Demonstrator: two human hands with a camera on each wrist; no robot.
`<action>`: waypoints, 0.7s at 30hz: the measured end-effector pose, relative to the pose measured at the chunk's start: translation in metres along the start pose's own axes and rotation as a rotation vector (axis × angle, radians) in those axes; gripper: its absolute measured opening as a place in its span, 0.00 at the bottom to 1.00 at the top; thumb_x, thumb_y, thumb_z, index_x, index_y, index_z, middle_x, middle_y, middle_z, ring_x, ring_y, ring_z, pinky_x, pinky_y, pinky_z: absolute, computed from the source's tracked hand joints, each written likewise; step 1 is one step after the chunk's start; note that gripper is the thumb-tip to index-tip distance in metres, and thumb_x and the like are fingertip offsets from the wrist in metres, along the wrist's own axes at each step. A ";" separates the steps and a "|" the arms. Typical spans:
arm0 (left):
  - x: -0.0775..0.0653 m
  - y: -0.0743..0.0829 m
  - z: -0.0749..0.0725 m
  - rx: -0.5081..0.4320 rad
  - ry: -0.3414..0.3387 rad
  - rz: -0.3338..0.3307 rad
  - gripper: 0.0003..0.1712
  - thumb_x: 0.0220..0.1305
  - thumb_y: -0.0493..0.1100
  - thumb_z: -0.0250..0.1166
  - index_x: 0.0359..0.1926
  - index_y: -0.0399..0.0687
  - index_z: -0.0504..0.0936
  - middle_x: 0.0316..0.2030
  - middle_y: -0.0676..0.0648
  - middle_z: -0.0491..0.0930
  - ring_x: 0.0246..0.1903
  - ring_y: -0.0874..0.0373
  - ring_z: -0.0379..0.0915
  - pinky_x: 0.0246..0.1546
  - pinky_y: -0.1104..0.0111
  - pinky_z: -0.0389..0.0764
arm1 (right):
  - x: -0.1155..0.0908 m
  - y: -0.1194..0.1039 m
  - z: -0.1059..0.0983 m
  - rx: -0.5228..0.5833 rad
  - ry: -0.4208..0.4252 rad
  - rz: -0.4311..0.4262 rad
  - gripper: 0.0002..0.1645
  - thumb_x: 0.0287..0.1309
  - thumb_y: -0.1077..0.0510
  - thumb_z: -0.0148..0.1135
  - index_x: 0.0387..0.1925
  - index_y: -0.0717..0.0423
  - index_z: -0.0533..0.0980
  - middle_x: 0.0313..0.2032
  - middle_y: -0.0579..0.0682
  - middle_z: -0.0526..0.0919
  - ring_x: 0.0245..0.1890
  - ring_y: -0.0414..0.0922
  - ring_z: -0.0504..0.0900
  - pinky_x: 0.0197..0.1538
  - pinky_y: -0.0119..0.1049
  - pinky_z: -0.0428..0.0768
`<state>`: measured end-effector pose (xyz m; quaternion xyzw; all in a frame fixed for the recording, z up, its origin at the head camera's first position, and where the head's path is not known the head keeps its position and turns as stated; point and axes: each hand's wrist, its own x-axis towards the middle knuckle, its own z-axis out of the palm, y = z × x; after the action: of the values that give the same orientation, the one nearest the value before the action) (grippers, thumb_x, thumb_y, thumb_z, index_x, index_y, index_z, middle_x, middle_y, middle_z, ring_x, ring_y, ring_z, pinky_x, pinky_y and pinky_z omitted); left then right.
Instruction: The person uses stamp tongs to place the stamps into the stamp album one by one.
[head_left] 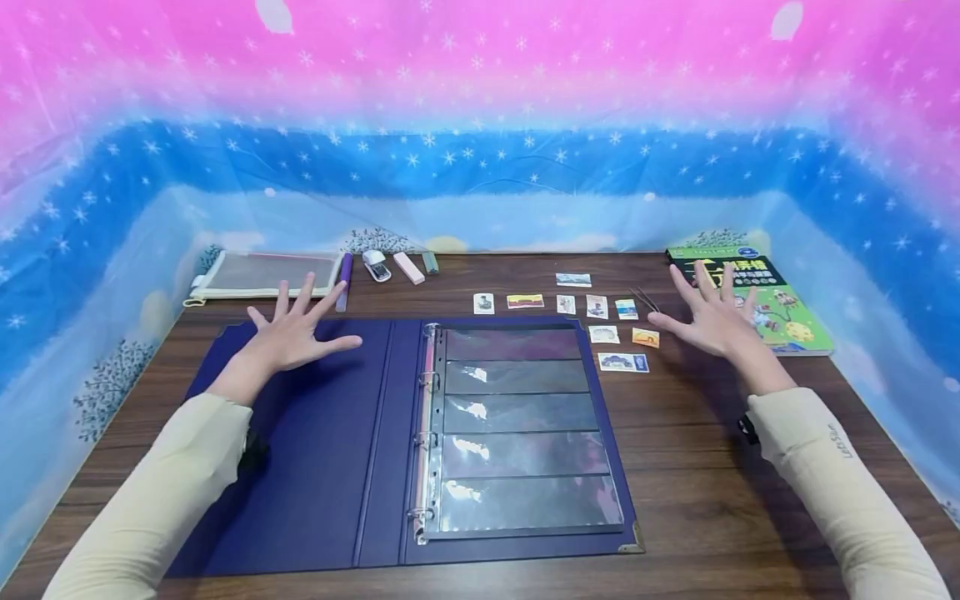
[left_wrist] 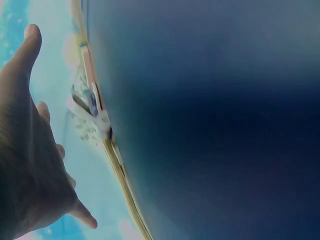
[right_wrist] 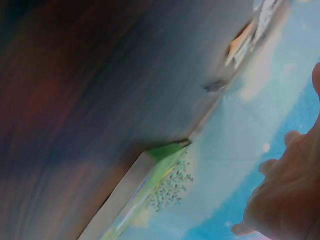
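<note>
An open navy ring binder (head_left: 322,475) lies on the table, its right side bearing a clear pocket page (head_left: 525,414) with several strips. Above the left cover hovers my left hand (head_left: 288,337), fingers spread and holding nothing; the left wrist view shows the same hand (left_wrist: 37,165) held over the dark cover. My right hand (head_left: 716,321), also spread and without anything in it, hovers between the stamps and a green book (head_left: 798,321). Several small stamps, among them an orange stamp (head_left: 645,337) and a blue-white stamp (head_left: 622,362), lie off the binder's upper right corner. Thin tweezers (head_left: 647,300) lie beside them.
Along the back left lie a mesh zip pouch (head_left: 273,275), a purple stick (head_left: 345,283), a small white-and-dark device (head_left: 377,267), a pink block (head_left: 408,268) and a green block (head_left: 430,263). A snowflake-patterned curtain (head_left: 480,158) encloses the wooden table (head_left: 705,483).
</note>
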<state>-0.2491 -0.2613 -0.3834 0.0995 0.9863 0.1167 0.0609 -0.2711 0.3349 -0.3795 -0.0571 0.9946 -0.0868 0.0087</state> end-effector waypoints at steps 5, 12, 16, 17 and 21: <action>0.006 0.020 0.004 -0.008 0.002 0.068 0.53 0.54 0.76 0.50 0.71 0.73 0.31 0.71 0.46 0.16 0.68 0.32 0.12 0.51 0.25 0.23 | 0.011 -0.012 0.005 0.064 0.024 0.001 0.54 0.54 0.23 0.43 0.71 0.33 0.29 0.72 0.56 0.25 0.67 0.59 0.11 0.58 0.73 0.21; 0.016 0.056 0.014 -0.043 0.011 0.165 0.53 0.53 0.74 0.53 0.72 0.71 0.35 0.73 0.43 0.25 0.70 0.37 0.13 0.58 0.29 0.24 | 0.030 -0.013 0.013 0.170 0.068 0.001 0.46 0.63 0.41 0.50 0.72 0.57 0.46 0.70 0.69 0.46 0.71 0.68 0.37 0.67 0.66 0.41; 0.023 0.074 0.019 -0.083 0.011 0.214 0.54 0.53 0.74 0.54 0.72 0.70 0.35 0.74 0.43 0.26 0.71 0.39 0.15 0.60 0.31 0.26 | 0.040 -0.008 0.017 0.260 0.028 0.020 0.38 0.65 0.48 0.49 0.68 0.67 0.53 0.66 0.72 0.56 0.67 0.68 0.53 0.66 0.61 0.54; 0.025 0.078 0.021 -0.095 0.011 0.230 0.54 0.53 0.74 0.54 0.72 0.69 0.35 0.74 0.44 0.27 0.71 0.39 0.16 0.61 0.32 0.26 | 0.042 -0.007 0.018 0.274 0.011 0.031 0.37 0.66 0.49 0.49 0.68 0.67 0.54 0.66 0.71 0.57 0.66 0.68 0.54 0.66 0.61 0.56; 0.030 0.091 0.024 -0.154 0.010 0.283 0.55 0.53 0.72 0.57 0.73 0.65 0.38 0.74 0.47 0.30 0.72 0.40 0.20 0.63 0.34 0.29 | 0.048 -0.004 0.021 0.286 -0.024 0.060 0.36 0.65 0.50 0.50 0.66 0.68 0.57 0.64 0.71 0.61 0.65 0.67 0.58 0.64 0.60 0.60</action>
<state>-0.2578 -0.1630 -0.3878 0.2318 0.9509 0.1998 0.0465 -0.3181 0.3220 -0.4003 -0.0268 0.9731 -0.2266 0.0311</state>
